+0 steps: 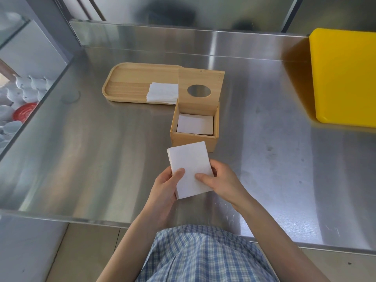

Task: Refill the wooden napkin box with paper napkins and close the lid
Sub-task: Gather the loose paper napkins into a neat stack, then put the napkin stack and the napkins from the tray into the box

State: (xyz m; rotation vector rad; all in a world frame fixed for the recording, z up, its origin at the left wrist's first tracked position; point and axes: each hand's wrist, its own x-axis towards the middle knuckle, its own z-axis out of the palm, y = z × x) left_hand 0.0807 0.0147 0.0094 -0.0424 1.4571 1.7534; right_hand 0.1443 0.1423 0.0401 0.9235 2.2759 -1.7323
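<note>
Both hands are on one stack of napkins (188, 168), held above the near part of the steel counter (81, 159). The left hand (164, 188) grips its left edge, thumb pressed flat on top and the other fingers out of sight underneath. The right hand (221, 180) clamps the right edge the same way, thumb on top at about 3 o'clock of the stack, fingers curled around the side. So the stack sits between the two thumbs, pinched from both sides, its far end pointing to 12 o'clock at the box.

The wooden napkin box (194, 140) stands just beyond the stack, open on top, with a second pile of napkins (195, 126) lying inside it. Its lid (200, 78), with one oval hole, leans up behind the box at 12 o'clock. At 10 o'clock from the box lies one wooden tray (126, 78), and on its right end a third, looser pile of napkins (161, 95).

Count: three napkin piles, one box, one lid, one tray. One yellow board (343, 76) lies far off at 2 o'clock.
</note>
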